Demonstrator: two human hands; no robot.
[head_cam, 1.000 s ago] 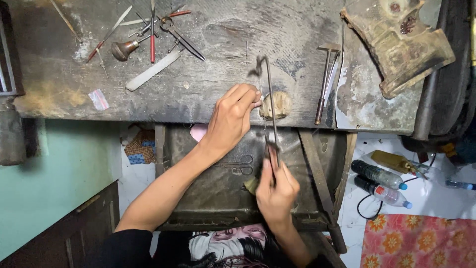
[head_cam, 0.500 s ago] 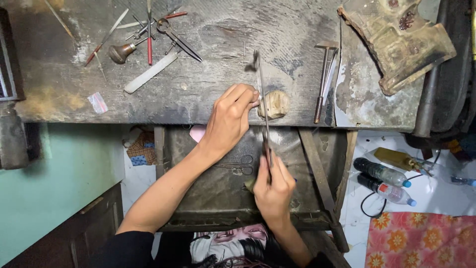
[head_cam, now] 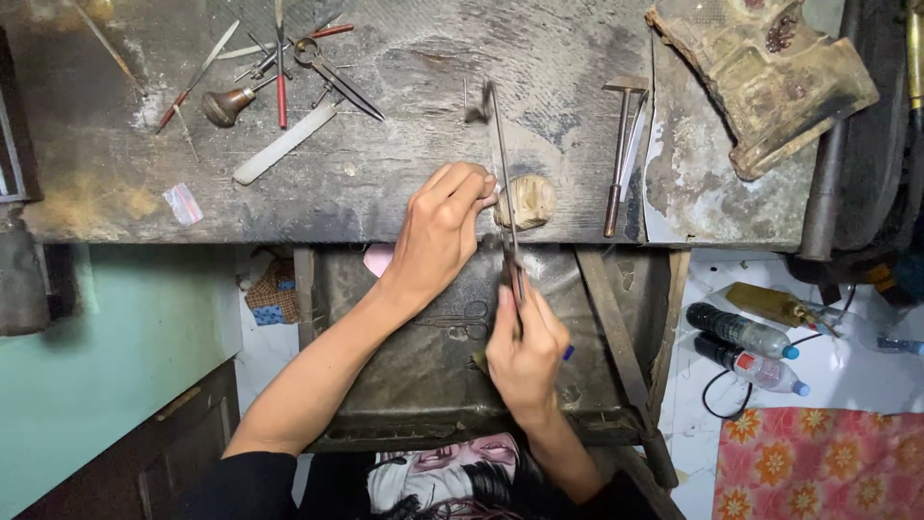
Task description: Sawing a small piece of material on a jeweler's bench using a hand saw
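Note:
My right hand (head_cam: pixel 526 351) grips the handle of a thin saw frame (head_cam: pixel 501 164) whose long metal frame runs away from me across the workbench (head_cam: pixel 385 144). My left hand (head_cam: pixel 438 231) rests at the bench's front edge with its fingertips pinched on something small against a worn wooden peg (head_cam: pixel 527 200); the piece itself is too small to make out. The saw passes just right of those fingertips.
Hand tools lie at the bench's far left: files, a wooden-handled graver (head_cam: pixel 229 104), pliers (head_cam: pixel 332 72), a white flat stick (head_cam: pixel 285 144). A small hammer (head_cam: pixel 621 144) lies right of the peg. A metal catch tray (head_cam: pixel 404 385) with scissors sits below. Bottles (head_cam: pixel 746 347) stand on the floor at right.
The saw and my right hand have shifted slightly left and a little toward me. My left hand stays at the peg.

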